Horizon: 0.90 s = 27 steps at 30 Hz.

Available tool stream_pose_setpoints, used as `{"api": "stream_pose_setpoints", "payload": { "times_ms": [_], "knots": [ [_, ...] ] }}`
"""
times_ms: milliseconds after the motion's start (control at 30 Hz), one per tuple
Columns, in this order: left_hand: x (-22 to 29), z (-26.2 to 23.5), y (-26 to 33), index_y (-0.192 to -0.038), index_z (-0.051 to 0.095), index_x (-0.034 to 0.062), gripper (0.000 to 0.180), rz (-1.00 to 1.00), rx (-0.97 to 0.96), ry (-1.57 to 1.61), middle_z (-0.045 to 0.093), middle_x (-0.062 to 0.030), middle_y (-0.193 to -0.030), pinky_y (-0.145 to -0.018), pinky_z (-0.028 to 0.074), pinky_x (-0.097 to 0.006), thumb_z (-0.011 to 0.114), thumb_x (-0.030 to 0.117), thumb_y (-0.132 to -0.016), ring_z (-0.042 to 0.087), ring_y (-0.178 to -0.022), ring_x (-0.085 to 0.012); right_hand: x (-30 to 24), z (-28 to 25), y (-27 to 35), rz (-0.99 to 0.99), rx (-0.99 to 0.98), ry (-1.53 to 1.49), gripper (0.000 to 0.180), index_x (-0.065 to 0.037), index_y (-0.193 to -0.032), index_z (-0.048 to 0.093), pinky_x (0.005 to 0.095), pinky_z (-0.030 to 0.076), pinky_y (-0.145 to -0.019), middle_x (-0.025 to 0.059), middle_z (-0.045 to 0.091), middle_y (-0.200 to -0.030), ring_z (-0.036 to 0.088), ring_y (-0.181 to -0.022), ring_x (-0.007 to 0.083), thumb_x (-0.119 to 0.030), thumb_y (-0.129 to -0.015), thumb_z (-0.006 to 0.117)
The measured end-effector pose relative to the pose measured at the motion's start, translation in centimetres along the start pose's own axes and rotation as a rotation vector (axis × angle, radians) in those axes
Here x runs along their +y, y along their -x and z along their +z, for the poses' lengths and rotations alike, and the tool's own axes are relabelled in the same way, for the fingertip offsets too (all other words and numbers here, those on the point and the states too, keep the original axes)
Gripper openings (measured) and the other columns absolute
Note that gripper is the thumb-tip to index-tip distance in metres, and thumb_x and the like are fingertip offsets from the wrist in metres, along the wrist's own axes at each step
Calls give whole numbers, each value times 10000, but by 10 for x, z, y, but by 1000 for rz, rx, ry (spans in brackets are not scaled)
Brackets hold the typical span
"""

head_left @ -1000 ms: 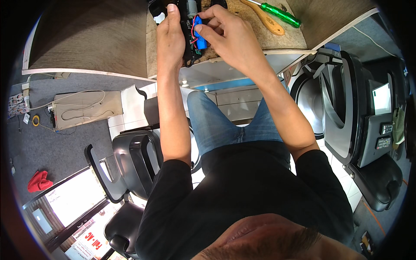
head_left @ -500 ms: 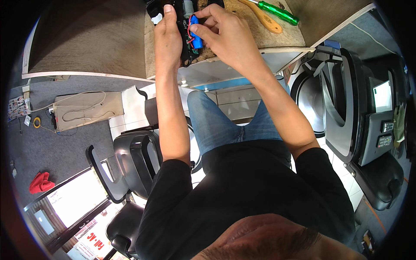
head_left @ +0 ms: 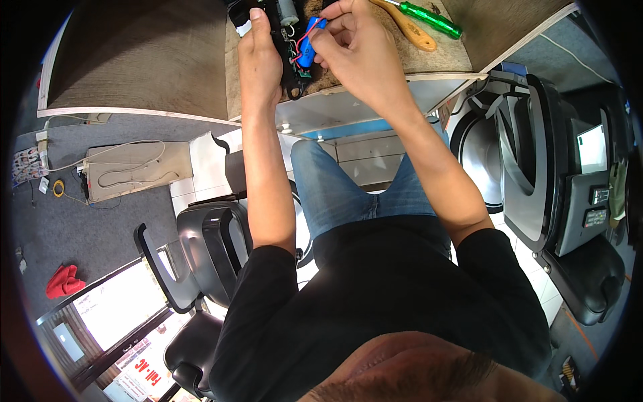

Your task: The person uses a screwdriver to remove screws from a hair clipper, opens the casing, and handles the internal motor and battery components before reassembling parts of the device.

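My left hand point(head_left: 260, 63) is wrapped round an opened black handheld device point(head_left: 295, 87) at the top of the view, its thumb along the left side. Inside the black housing sit a grey cylindrical motor point(head_left: 287, 12) and part of a green circuit board. With thumb and fingers my right hand point(head_left: 355, 47) pinches a blue cylindrical battery point(head_left: 309, 50), which leans over the housing's right side. A red wire point(head_left: 301, 41) loops from the battery to the device. The far end of the device is cut off by the picture's edge.
Right of my hands lie a green-handled screwdriver point(head_left: 432, 20) and a wooden-handled tool point(head_left: 412, 30) on the worn wooden shelf point(head_left: 452, 61). Side panels point(head_left: 140, 67) rise on both sides. Black padded chairs point(head_left: 213, 241) stand behind me, left and right. A red cloth point(head_left: 65, 281) lies at left.
My right hand has shifted slightly right, tilting the blue battery outward from the housing so that more of the red wire and the device's inside shows. My left hand keeps its hold.
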State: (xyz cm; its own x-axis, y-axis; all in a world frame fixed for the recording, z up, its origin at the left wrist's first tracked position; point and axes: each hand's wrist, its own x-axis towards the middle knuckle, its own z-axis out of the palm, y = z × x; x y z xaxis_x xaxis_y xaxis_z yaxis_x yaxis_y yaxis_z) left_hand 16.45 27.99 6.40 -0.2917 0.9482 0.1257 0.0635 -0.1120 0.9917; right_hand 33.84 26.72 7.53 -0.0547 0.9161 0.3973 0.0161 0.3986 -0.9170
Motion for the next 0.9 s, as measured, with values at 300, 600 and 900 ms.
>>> {"api": "stream_pose_setpoints", "payload": {
  "times_ms": [300, 600, 900],
  "knots": [
    [2, 1, 1, -1223, 678, -69, 649, -18, 4, 101, 764, -142, -1040, -796, 632, -336, 393, 514, -1190, 755, -883, -177, 1, 1, 3, -115, -34, 47, 278, 50, -1172, 685, 329, 604, -686, 114, 752, -871, 749, -741, 174, -108, -958, 764],
    [-2, 2, -2, -1242, 668, -68, 633, 14, 20, 180, 761, -141, -1049, -794, 633, -342, 393, 501, -1194, 756, -906, -187, 5, 6, 5, -163, 58, -12, 318, 49, -1142, 645, 319, 619, -688, 139, 750, -886, 763, -758, 189, -137, -959, 828],
    [0, -1, 1, -1244, 672, -69, 661, -15, -12, 104, 760, -147, -1024, -730, 637, -330, 409, 535, -1182, 755, -851, -177, 9, 6, 3, -200, 29, 20, 297, 49, -1130, 685, 363, 617, -697, 160, 756, -905, 777, -774, 245, -155, -963, 821]
  ]
}}
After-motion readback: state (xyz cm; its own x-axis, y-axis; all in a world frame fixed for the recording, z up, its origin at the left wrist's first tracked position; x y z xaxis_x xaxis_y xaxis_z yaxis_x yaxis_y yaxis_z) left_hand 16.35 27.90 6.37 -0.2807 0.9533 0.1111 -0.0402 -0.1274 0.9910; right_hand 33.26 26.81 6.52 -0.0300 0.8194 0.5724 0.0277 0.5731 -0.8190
